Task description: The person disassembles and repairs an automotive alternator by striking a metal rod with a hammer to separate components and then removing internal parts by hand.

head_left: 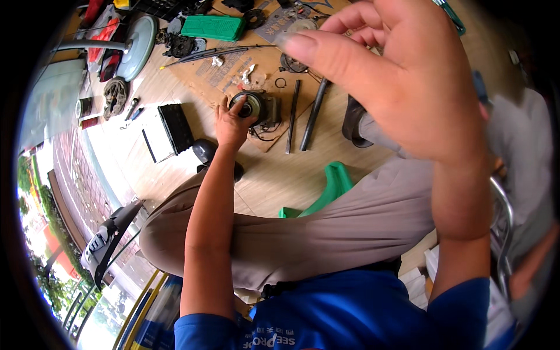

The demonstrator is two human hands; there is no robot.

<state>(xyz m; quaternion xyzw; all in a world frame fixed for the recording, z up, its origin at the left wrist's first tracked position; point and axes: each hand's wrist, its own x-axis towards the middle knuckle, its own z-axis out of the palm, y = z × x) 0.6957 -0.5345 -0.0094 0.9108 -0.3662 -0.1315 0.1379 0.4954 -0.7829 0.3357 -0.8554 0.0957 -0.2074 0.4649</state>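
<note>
My left hand [232, 125] reaches down to a metal compressor-like unit [269, 111] with a round pulley [252, 105] on one end. Its thumb and fingers grip the pulley's rim, and a dark wire curls out below the unit. Underneath lies a flattened cardboard sheet [233, 71]. Close to the camera, my right hand [402, 76] is raised well above the floor. Its thumb stands apart from the bent fingers, and nothing shows between them. The upper edge cuts off part of that hand.
Two dark bars [315, 114] lie right of the unit. A green case [213, 27], loose round parts and thin rods lie beyond. A black-and-white box [175, 128] and screwdrivers [133, 109] are left. A green plastic piece [332, 186] is near my leg; another person [519, 134] is at right.
</note>
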